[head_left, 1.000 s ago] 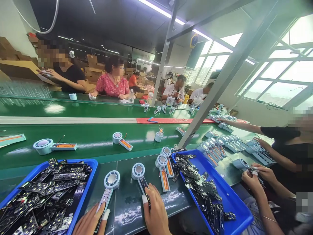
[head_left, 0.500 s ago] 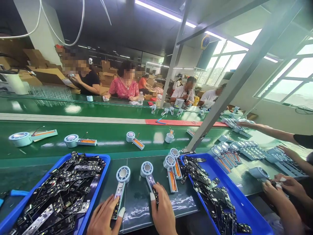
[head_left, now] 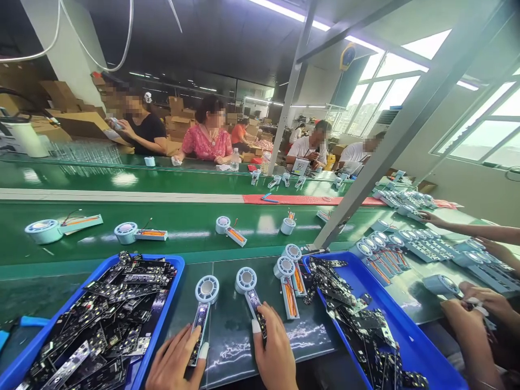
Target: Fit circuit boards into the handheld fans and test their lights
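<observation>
Blue trays, two of them, hold black boards: the left tray (head_left: 177, 264) is heaped high, the right tray (head_left: 396, 311) partly bare. Between them on the desk (head_left: 231, 327), the person's left grip (head_left: 177, 357) pinches the left fan (head_left: 207, 290) by its handle, and the right grip (head_left: 275, 346) pinches the right fan (head_left: 246, 280). Two fans with orange insides (head_left: 289, 297) lie beside the right tray.

- A long green table (head_left: 195, 214) spans the middle of the frame, its glossy top catching reflections.
- Dark ceiling (head_left: 179, 38), upper left and centre, with a fluorescent strip light (head_left: 280, 9).
- Bright, framed windows (head_left: 475, 143) at right, above a pale wall (head_left: 439, 169).
- Slanted metal post (head_left: 390, 151), right of centre.
- Stacked cardboard boxes (head_left: 176, 125), left background.
</observation>
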### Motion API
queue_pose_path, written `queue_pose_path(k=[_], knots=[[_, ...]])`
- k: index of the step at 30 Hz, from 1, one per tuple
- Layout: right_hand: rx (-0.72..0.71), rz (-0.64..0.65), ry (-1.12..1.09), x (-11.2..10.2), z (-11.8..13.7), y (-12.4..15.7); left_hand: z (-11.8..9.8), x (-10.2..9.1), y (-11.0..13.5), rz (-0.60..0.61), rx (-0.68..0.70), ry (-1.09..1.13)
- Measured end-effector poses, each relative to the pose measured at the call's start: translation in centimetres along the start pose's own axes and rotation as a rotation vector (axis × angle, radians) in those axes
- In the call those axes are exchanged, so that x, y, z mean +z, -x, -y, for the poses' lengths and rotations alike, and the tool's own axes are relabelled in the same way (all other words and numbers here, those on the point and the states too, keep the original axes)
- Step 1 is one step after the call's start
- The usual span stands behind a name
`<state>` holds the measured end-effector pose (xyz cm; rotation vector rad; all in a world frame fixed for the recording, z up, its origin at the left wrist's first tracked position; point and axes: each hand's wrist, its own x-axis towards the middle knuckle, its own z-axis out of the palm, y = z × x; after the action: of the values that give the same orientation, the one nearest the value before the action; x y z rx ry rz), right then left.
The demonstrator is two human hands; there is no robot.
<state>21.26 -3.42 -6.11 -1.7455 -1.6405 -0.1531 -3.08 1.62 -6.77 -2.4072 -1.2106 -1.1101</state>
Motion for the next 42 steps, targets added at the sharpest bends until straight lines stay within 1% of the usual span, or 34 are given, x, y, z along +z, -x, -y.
queue_pose_path(k=[3,6,10,12,17,20,22,24,27,31,35,42], knots=[[-0.007,0.006,0.005,-0.1,0.0,0.0,0.2,0.2,0.3,0.015,-0.009,0.009],[-0.012,0.002,0.024,-0.4,0.2,-0.1,0.4,0.3,0.3,0.067,-0.042,-0.002],[-0.03,0.072,0.036,-1.0,0.6,-0.5,0.3,0.1,-0.2,0.136,-0.058,-0.006],[-0.031,0.091,0.034,-1.1,0.7,-0.7,0.1,0.0,-0.4,0.144,-0.069,-0.01],[-0.011,0.07,0.015,-0.8,0.6,-1.0,0.1,0.1,-0.5,0.139,-0.061,-0.028],[-0.018,0.063,0.01,-0.8,0.6,-1.4,0.1,0.5,-0.4,0.175,-0.056,-0.051],[-0.03,0.066,0.011,-0.9,0.5,-1.6,-0.3,0.9,-0.6,0.216,-0.075,-0.058],[-0.04,0.075,0.009,-1.1,0.5,-1.8,-1.0,1.3,-1.1,0.259,-0.124,-0.051],[-0.035,0.087,0.0,-1.2,0.4,-1.9,-2.2,1.7,-2.5,0.338,-0.191,-0.042],[-0.027,0.08,-0.01,-1.0,0.3,-1.7,-3.4,2.1,-4.0,0.427,-0.221,-0.032],[-0.018,0.071,-0.026,-0.9,0.4,-1.6,-3.7,2.5,-4.4,0.431,-0.22,-0.012],[-0.012,0.082,-0.034,-1.0,0.5,-1.8,-3.5,2.8,-3.8,0.418,-0.22,0.012]])
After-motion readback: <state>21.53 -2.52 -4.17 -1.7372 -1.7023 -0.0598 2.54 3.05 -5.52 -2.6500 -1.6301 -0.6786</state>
